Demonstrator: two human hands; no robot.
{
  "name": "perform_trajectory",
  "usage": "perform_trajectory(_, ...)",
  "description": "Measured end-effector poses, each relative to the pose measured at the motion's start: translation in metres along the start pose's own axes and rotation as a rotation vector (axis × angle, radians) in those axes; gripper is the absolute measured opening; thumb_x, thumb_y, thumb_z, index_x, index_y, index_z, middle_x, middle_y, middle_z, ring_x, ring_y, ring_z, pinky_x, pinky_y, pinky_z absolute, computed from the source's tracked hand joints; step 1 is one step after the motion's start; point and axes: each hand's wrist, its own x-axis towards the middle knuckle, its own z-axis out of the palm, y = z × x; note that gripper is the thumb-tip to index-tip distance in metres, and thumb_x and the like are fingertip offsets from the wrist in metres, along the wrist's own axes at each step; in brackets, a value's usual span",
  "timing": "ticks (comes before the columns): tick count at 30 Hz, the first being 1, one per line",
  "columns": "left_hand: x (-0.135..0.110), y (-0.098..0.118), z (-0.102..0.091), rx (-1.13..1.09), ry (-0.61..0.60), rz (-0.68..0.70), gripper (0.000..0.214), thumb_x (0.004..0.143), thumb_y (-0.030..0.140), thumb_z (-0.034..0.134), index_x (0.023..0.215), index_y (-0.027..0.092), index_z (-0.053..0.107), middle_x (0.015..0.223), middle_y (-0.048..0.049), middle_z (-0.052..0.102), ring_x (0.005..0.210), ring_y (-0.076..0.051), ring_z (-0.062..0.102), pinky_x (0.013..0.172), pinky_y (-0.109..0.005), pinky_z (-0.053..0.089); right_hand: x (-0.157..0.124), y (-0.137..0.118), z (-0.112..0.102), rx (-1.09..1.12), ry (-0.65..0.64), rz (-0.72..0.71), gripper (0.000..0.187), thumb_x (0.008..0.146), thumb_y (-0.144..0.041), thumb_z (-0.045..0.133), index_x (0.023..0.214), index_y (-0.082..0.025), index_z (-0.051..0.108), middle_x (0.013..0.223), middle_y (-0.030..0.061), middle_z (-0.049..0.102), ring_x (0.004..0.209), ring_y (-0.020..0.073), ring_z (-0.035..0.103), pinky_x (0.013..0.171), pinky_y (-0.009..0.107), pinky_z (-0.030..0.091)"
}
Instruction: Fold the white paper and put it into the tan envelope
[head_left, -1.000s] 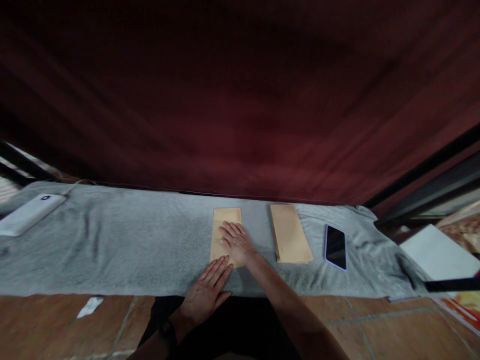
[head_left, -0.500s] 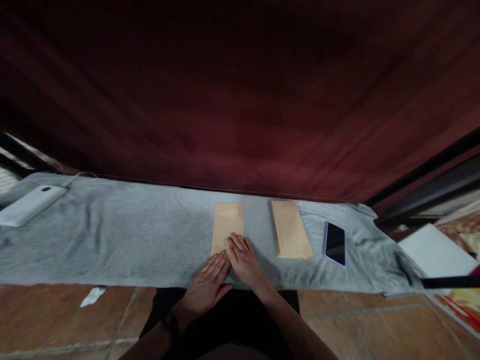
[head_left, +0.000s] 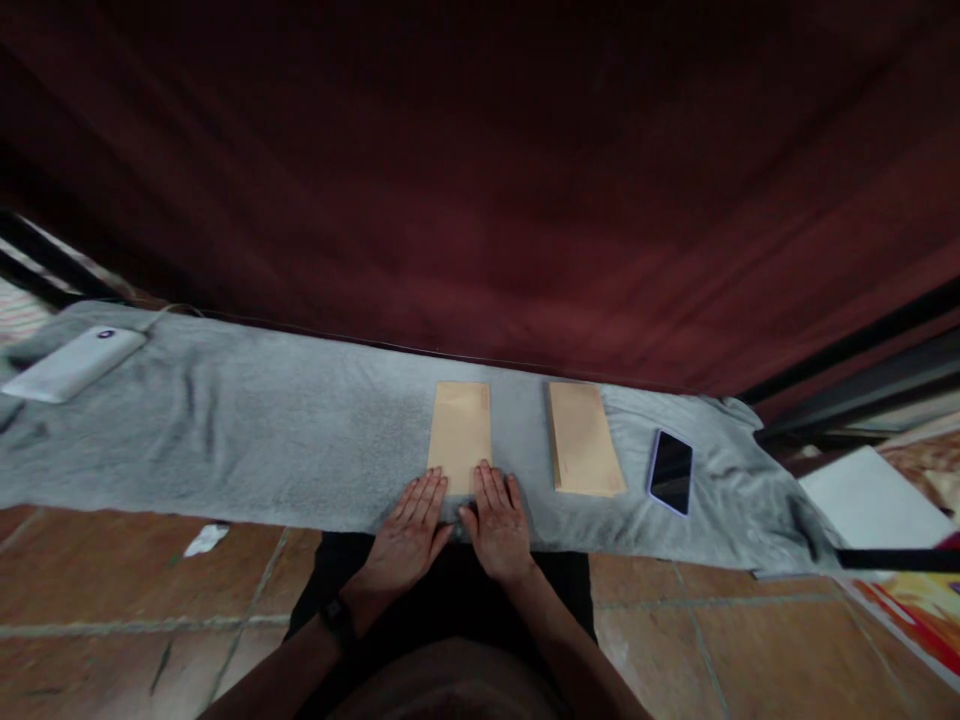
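Observation:
A single tan paper envelope (head_left: 460, 430) lies flat on the grey cloth in front of me. My left hand (head_left: 407, 530) rests palm down at its near left corner, fingers stretched out over the edge. At the near right corner my right hand (head_left: 498, 518) lies flat too, fingertips on the paper and thumb pointing inward. Neither hand grips anything. To the right sits a stack of similar tan envelopes (head_left: 586, 440), slightly fanned, apart from both hands.
The grey cloth (head_left: 300, 420) covers a long narrow surface backed by a dark red curtain (head_left: 480, 220). A phone (head_left: 670, 472) lies right of the stack. On the far left is a white device (head_left: 75, 365) with a cable. A white scrap (head_left: 205, 540) is on the tiled floor.
My right hand has moved off the envelope's middle, away from my left hand, to the near right corner. The hands are now apart. The camera view has shifted slightly.

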Motion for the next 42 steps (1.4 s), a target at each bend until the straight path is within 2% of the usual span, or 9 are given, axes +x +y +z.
perform_trajectory(4,-0.006,-0.005,-0.003,0.007,-0.020,-0.056,0.068,0.100,0.038,0.046,0.158,0.006,0.031,0.157,-0.0197,0.041,0.147,-0.031,0.038,0.121,-0.045,0.033,-0.006,0.005,-0.003,-0.022,-0.012,0.005,0.060,0.106,-0.043,0.040,0.157,-0.011,0.036,0.156,0.0137,0.046,0.145,0.0273,0.043,0.122,0.049,0.027)
perform_trajectory(7,-0.006,-0.005,-0.006,0.018,-0.057,-0.075,0.063,0.100,0.036,0.046,0.154,0.004,0.039,0.155,-0.0206,0.043,0.147,-0.030,0.037,0.122,-0.046,0.031,-0.008,0.007,-0.003,-0.027,-0.011,0.008,0.060,0.106,-0.043,0.039,0.157,-0.011,0.035,0.156,0.0149,0.045,0.144,0.0281,0.044,0.121,0.050,0.028)
perform_trajectory(13,0.016,0.007,-0.011,0.005,-0.118,-0.126,0.057,0.100,0.033,0.045,0.147,0.001,0.046,0.156,-0.0217,0.041,0.149,-0.030,0.035,0.124,-0.047,0.028,-0.010,0.010,-0.003,-0.041,-0.020,-0.010,0.059,0.107,-0.041,0.035,0.158,-0.010,0.034,0.158,0.0161,0.043,0.145,0.0289,0.043,0.121,0.051,0.027)
perform_trajectory(20,0.044,0.018,-0.006,-0.101,-0.160,0.032,0.053,0.101,0.029,0.042,0.151,0.013,0.044,0.163,-0.0107,0.033,0.153,-0.023,0.024,0.127,-0.045,0.019,-0.009,0.009,-0.007,-0.062,-0.054,-0.017,0.054,0.107,-0.034,0.034,0.156,-0.011,0.038,0.158,0.0148,0.042,0.146,0.0270,0.041,0.122,0.050,0.024)
perform_trajectory(26,0.043,0.015,-0.001,-0.117,-0.191,0.049,0.055,0.101,0.031,0.042,0.153,0.010,0.041,0.163,-0.0133,0.031,0.154,-0.024,0.021,0.128,-0.046,0.017,-0.008,0.009,-0.009,-0.037,-0.060,0.000,0.052,0.107,-0.033,0.035,0.154,-0.011,0.042,0.158,0.0140,0.043,0.145,0.0268,0.042,0.122,0.050,0.023)
perform_trajectory(32,0.042,0.015,0.001,-0.149,-0.204,0.030,0.059,0.099,0.025,0.040,0.155,0.008,0.036,0.163,-0.0141,0.031,0.154,-0.023,0.022,0.127,-0.046,0.016,0.004,0.007,-0.012,0.037,-0.082,0.002,0.050,0.109,-0.031,0.029,0.151,-0.011,0.047,0.153,0.0144,0.051,0.145,0.0241,0.043,0.122,0.048,0.026)
perform_trajectory(37,0.042,0.015,0.004,-0.128,-0.181,0.019,0.061,0.096,0.022,0.038,0.155,0.006,0.036,0.162,-0.0153,0.033,0.153,-0.024,0.024,0.127,-0.045,0.019,0.011,-0.001,-0.007,0.018,-0.095,-0.013,0.051,0.109,-0.033,0.032,0.155,-0.012,0.041,0.155,0.0144,0.048,0.147,0.0239,0.040,0.122,0.048,0.025)
perform_trajectory(42,0.041,0.012,0.006,-0.118,-0.161,0.042,0.061,0.097,0.022,0.036,0.156,0.008,0.035,0.163,-0.0138,0.032,0.153,-0.023,0.024,0.126,-0.045,0.023,0.010,-0.004,-0.006,-0.013,-0.082,0.028,0.051,0.108,-0.034,0.034,0.153,-0.013,0.044,0.157,0.0128,0.045,0.147,0.0247,0.040,0.123,0.048,0.025)
